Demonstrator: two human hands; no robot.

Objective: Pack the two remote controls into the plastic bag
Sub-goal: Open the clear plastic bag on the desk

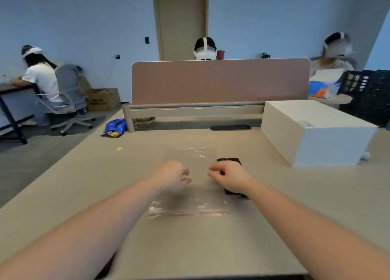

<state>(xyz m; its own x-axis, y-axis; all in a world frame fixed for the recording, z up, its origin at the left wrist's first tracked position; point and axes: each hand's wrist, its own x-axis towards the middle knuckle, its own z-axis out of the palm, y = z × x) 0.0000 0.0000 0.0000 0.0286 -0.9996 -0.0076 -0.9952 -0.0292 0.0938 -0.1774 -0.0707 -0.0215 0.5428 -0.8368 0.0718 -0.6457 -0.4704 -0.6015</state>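
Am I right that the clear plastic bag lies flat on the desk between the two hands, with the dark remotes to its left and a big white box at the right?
Almost. The head view shows the dark remotes to the right of the plastic bag, partly under the right hand, not to its left. The rest stands: the bag lies flat on the desk, the left hand beside it, the white box at the right.

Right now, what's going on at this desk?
A person's two bare hands hover over a clear plastic bag lying flat on the desk. The left hand is loosely curled above the bag and holds nothing. The right hand is over a dark remote control beside the bag; whether it grips it is unclear. Nothing is in the bag yet.
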